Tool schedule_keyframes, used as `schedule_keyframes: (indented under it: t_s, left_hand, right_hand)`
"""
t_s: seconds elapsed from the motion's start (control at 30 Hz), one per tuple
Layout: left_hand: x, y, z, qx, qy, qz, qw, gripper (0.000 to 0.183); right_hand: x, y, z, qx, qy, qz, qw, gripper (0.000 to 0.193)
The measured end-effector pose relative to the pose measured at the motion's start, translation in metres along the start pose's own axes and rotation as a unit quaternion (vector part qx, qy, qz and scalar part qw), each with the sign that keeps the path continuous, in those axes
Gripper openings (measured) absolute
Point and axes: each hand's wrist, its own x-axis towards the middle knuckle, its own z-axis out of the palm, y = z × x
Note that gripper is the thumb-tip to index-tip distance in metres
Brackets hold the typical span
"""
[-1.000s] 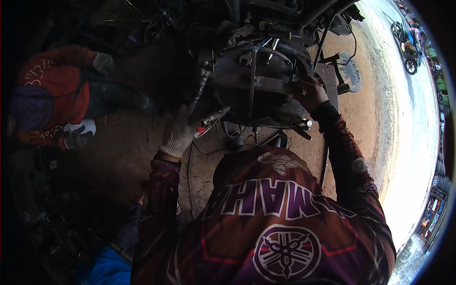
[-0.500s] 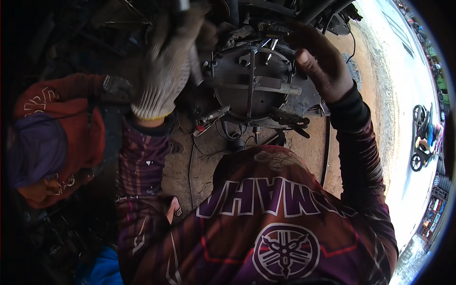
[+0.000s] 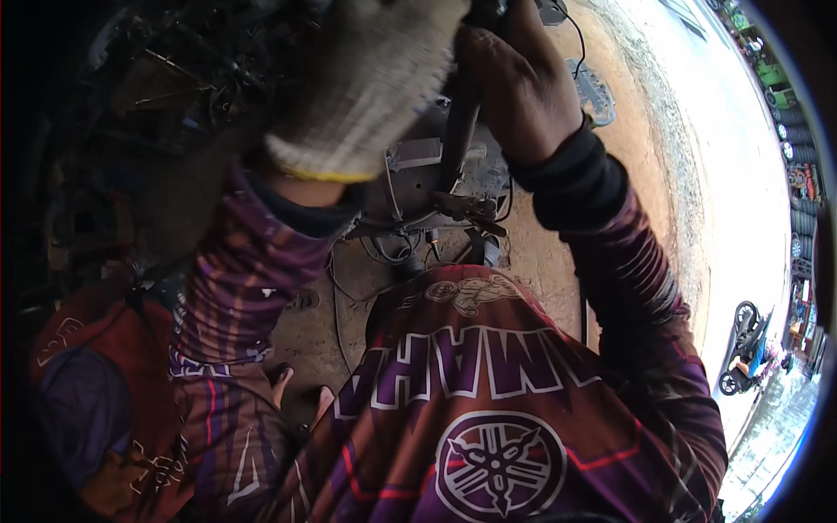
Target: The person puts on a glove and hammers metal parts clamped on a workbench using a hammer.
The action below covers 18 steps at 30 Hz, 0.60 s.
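Note:
My left hand (image 3: 370,91), in a knitted work glove with a yellow cuff edge, is raised at the upper edge and smeared by motion. Its fingers are hidden, so what it may hold does not show. Close on its right, my bare right hand (image 3: 523,91) is closed on something dark at the top of the picture, too shadowed to name. A dark tube (image 3: 459,135) slants down between the hands. Behind and below them is a work stand (image 3: 410,187) with metal bars and a flat plate, partly covered by the glove.
Cables (image 3: 337,305) lie on the brown dirt floor below the stand. At the left a person in a red top (image 3: 139,327) is close to my left arm, with bare feet (image 3: 324,401) near it. A motorcycle (image 3: 745,349) is on the bright road at the right.
Both hands have moved up and toward each other. My right hand, loosely curled before, is now closed on a dark thing. The view has shifted, and a dark tube now crosses the stand.

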Motion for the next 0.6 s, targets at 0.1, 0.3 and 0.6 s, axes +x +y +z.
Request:
schedule_keyframes:
  t_s: [0.1, 0.3, 0.6]
  left_hand:
    - [0.003, 0.037, -0.035, 0.251, -0.035, 0.016, 0.967, 0.026]
    - [-0.076, -0.057, -0.152, 0.561, -0.012, -0.029, 0.827, 0.028]
    - [-0.155, -0.16, -0.198, 0.565, 0.042, -0.058, 0.822, 0.028]
  right_hand:
    - [0.014, -0.003, -0.014, 0.529, 0.016, 0.292, 0.797, 0.066]
    - [-0.096, 0.056, -0.023, 0.018, -0.044, 0.426, 0.903, 0.021]
    - [-0.169, 0.02, 0.003, 0.382, -0.101, 0.568, 0.722, 0.025]
